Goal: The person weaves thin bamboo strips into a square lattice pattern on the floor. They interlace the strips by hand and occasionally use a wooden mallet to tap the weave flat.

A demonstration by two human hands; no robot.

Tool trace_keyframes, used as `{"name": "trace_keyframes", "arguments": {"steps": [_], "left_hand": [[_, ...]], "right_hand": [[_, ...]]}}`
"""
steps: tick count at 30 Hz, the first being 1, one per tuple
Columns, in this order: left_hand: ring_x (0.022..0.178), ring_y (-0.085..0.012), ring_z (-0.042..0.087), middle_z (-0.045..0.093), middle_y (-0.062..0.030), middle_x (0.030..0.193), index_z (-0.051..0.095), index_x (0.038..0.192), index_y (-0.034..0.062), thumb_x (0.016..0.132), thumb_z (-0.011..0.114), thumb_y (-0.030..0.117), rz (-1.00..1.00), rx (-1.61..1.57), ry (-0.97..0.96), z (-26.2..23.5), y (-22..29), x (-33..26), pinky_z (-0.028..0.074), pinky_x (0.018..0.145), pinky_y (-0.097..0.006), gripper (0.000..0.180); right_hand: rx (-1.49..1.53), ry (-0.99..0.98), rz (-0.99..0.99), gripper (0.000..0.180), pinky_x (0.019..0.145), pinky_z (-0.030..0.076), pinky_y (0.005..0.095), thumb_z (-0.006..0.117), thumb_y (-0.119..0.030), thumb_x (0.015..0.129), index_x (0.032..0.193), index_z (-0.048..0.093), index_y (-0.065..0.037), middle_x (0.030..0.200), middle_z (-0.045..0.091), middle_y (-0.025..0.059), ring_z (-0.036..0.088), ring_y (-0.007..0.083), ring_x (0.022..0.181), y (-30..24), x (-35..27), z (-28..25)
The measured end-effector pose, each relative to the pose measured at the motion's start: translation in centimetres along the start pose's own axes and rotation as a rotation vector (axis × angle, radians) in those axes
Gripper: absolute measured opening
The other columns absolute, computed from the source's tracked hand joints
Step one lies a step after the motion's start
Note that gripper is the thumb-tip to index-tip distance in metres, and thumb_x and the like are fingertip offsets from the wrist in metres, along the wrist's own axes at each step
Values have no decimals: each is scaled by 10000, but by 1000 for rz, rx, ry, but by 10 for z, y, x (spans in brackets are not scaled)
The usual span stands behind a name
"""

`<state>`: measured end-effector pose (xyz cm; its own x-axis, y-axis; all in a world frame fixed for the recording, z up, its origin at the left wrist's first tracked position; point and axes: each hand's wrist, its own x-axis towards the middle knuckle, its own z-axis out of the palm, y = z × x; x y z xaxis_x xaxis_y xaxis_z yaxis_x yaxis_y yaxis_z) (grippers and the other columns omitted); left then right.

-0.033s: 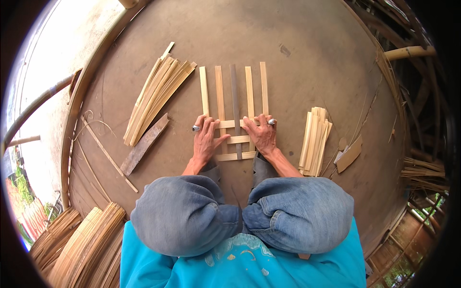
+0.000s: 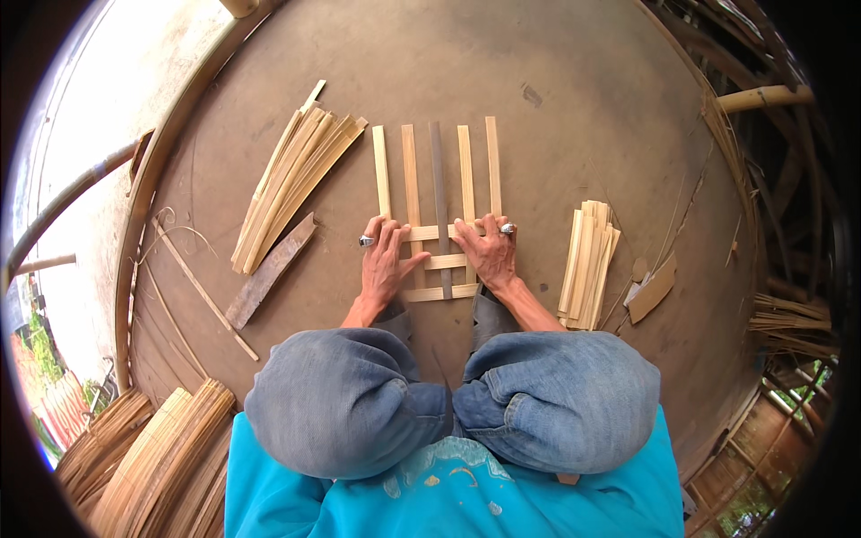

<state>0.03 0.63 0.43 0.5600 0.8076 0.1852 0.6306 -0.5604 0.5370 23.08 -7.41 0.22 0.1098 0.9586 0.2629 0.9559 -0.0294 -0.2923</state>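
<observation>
An open lattice of flat bamboo strips lies on the floor before me. Several pale lengthwise strips (image 2: 410,170) and a dark grey one (image 2: 438,175) in their middle point away from me. Three cross strips are woven through their near part: a far one (image 2: 430,232), a middle one (image 2: 445,261) and a near one (image 2: 421,294). My left hand (image 2: 384,260) grips the far cross strip's left end, thumb stretched inward. At its right end, my right hand (image 2: 487,254) holds the same strip with bent fingers. Both hands hide parts of the outer lengthwise strips.
A pile of long bamboo strips (image 2: 291,184) lies at the far left beside a dark flat slat (image 2: 272,271). Shorter strips (image 2: 588,264) are stacked on the right, near a brown cardboard piece (image 2: 652,289). Large strip bundles (image 2: 166,457) stand at the lower left.
</observation>
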Motion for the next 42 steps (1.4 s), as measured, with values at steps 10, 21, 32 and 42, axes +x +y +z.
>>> {"name": "trace_keyframes", "arguments": {"steps": [10, 21, 32, 42], "left_hand": [[1400, -371, 435, 556, -108, 1337, 632, 1311, 62, 792, 913, 358, -9, -33, -2, 1, 3, -3, 411, 1147, -491, 660], [1396, -387, 456, 572, -129, 1319, 637, 1332, 78, 923, 819, 260, -3, -30, -2, -1, 8, -6, 409, 1148, -497, 483], [1395, -387, 464, 589, -122, 1318, 654, 1326, 84, 974, 762, 190, -23, -17, 8, 3, 1, -11, 400, 1158, -501, 383], [1376, -384, 479, 605, -108, 1290, 670, 1286, 81, 975, 750, 151, -26, -44, 18, 4, 5, -7, 411, 1134, -493, 329]], "right_hand": [[38, -4, -15, 339, 941, 425, 437, 803, -360, 907, 1219, 762, -234, 1065, 593, 48, 568, 249, 1057, 2, -4, -5], [189, 165, 398, 332, 976, 488, 446, 788, -226, 943, 1268, 748, -169, 1206, 604, 88, 613, 291, 1137, 26, -32, -62], [46, 72, 910, 338, 873, 516, 451, 850, -99, 873, 1128, 631, -58, 1060, 612, 131, 623, 318, 971, 123, -117, -110], [330, 112, 1094, 239, 750, 534, 307, 830, -96, 895, 1084, 704, -25, 831, 698, 20, 633, 136, 760, 140, -112, -117]]}}
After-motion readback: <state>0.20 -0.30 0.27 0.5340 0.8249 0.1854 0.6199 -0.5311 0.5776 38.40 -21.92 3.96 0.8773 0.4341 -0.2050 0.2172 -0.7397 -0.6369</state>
